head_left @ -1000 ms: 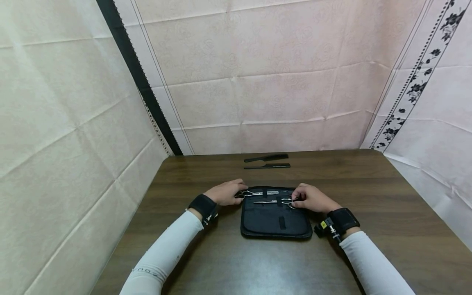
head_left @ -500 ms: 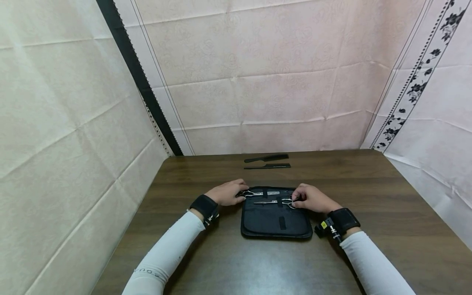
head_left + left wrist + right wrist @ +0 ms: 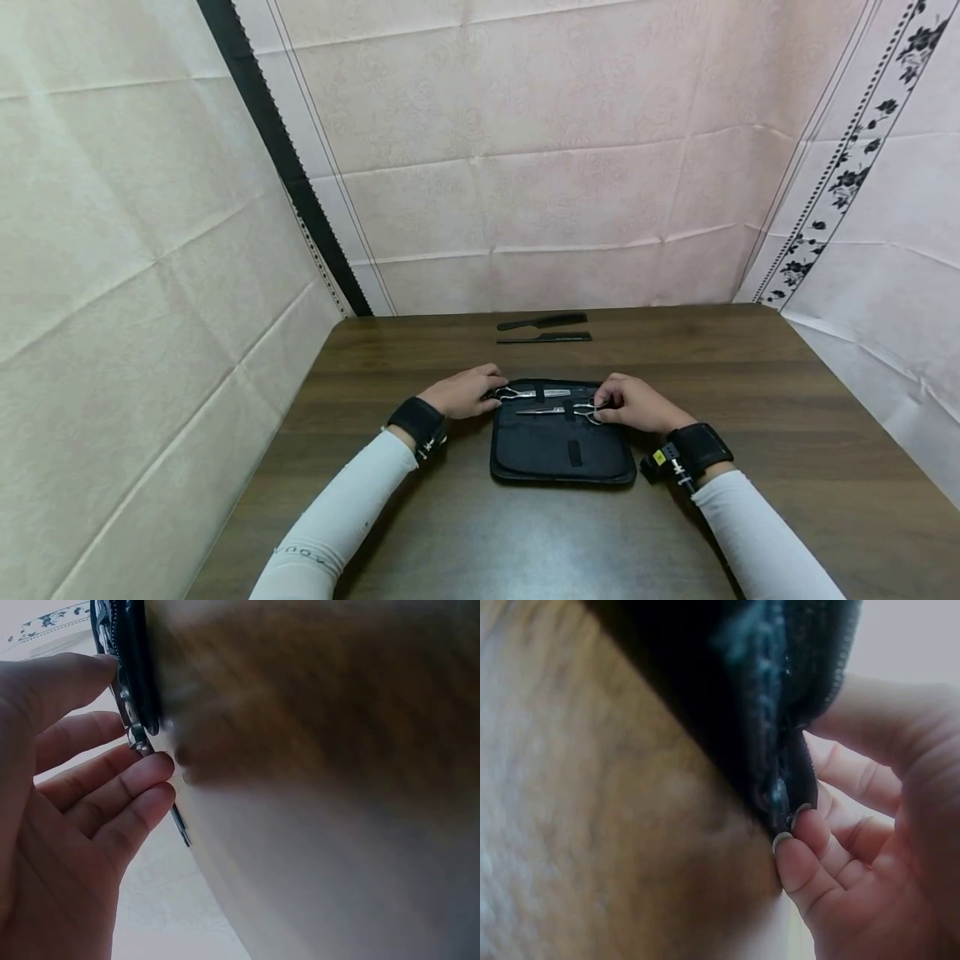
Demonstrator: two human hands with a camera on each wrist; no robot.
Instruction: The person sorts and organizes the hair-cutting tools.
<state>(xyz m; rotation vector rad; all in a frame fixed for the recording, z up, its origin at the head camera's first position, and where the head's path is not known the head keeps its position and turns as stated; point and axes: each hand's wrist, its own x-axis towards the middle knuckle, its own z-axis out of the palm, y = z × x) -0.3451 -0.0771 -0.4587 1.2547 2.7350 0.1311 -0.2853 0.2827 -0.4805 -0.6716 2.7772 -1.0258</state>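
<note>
A black zip case [image 3: 562, 454] lies opened flat on the table, with two pairs of silver scissors under its elastic loops. The farther scissors [image 3: 551, 392] point right, and my left hand [image 3: 461, 393] grips their handle at the case's left edge. Beside those, the nearer scissors [image 3: 543, 411] point left, with their finger rings under my right hand [image 3: 637, 404]. My right thumb lies over the rings while the fingers curl at the case's zipped edge [image 3: 840, 667], pinching it. In the left wrist view, the thumb and fingers surround the handle, partly hidden by the case.
Two black combs lie beyond the case: a handled comb [image 3: 543, 321] and a thin-tailed comb [image 3: 547, 337]. One more elastic loop [image 3: 574, 452] sits on the case's near part. Pale patterned cloth [image 3: 525, 167] hangs behind the wooden table [image 3: 525, 542].
My left hand has shifted slightly right, and the farther scissors have slid a little right with it. The case has crept very slightly right; my right hand is nearly still.
</note>
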